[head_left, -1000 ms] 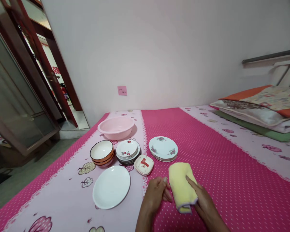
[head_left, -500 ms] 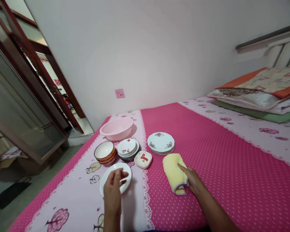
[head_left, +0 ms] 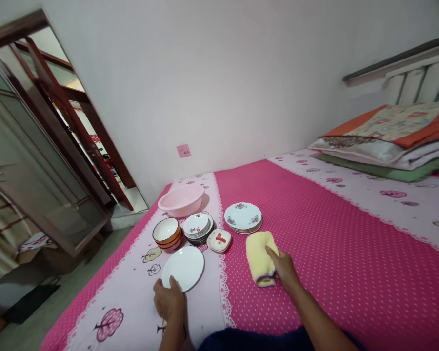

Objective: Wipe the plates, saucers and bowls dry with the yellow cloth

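Observation:
My left hand (head_left: 169, 298) grips the near left rim of a plain white plate (head_left: 186, 265), thumb over the edge and the other fingers partly hidden. A folded yellow cloth (head_left: 259, 257) is in my right hand (head_left: 285, 269), pinched at its right side above the pink bedspread. Just beyond the plate stand stacked orange-brown bowls (head_left: 167, 231), a pile of small flowered dishes (head_left: 196, 225) and a squarish dish with a red mark (head_left: 219, 240). Several scalloped plates with flower sprigs (head_left: 243, 217) lie stacked past the cloth.
A pink plastic basin (head_left: 181, 201) sits near the wall at the bed's far left. Folded bedding (head_left: 391, 134) is piled at the right by the headboard. The bed's left edge drops to the floor, near a glass-panelled door (head_left: 47, 156).
My left hand has come down from over the white plate to its near rim and taken hold there. The cloth stays in my right hand. The view has shifted slightly.

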Available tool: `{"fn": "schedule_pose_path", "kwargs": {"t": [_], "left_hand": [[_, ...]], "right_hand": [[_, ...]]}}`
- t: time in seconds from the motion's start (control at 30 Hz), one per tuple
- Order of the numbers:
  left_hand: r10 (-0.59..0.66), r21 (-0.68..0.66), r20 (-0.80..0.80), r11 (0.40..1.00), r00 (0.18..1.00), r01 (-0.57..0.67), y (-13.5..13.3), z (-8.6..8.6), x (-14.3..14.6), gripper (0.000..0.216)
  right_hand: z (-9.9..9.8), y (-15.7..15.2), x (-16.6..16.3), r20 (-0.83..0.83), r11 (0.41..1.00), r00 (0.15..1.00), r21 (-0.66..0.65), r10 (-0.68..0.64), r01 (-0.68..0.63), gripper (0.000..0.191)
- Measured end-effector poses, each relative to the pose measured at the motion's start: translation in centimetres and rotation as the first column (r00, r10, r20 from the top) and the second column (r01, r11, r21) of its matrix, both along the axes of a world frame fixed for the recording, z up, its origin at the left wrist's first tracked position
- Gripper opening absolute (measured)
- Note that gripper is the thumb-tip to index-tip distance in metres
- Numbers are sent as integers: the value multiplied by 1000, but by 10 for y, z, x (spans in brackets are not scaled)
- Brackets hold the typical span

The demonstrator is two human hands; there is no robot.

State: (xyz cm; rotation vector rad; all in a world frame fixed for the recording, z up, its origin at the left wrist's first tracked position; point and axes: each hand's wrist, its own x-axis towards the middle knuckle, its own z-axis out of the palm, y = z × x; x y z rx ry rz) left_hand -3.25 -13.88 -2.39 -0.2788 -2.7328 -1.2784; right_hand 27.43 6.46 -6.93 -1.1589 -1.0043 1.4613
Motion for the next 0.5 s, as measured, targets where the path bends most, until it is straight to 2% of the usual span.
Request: {"fn": "schedule_pose_path", "kwargs": {"t": [0.27,0.5], "left_hand": [[16,-80,59,997,998,-11,-2,-2,-4,59],[6,-58,45,998,999,-4,-9,-4,-6,57]], "right_hand": [[-7,-10,0,82,999,996,34,-36,34,44],[-5,-34,12,-111,993,990,-68,86,-94,49]]}}
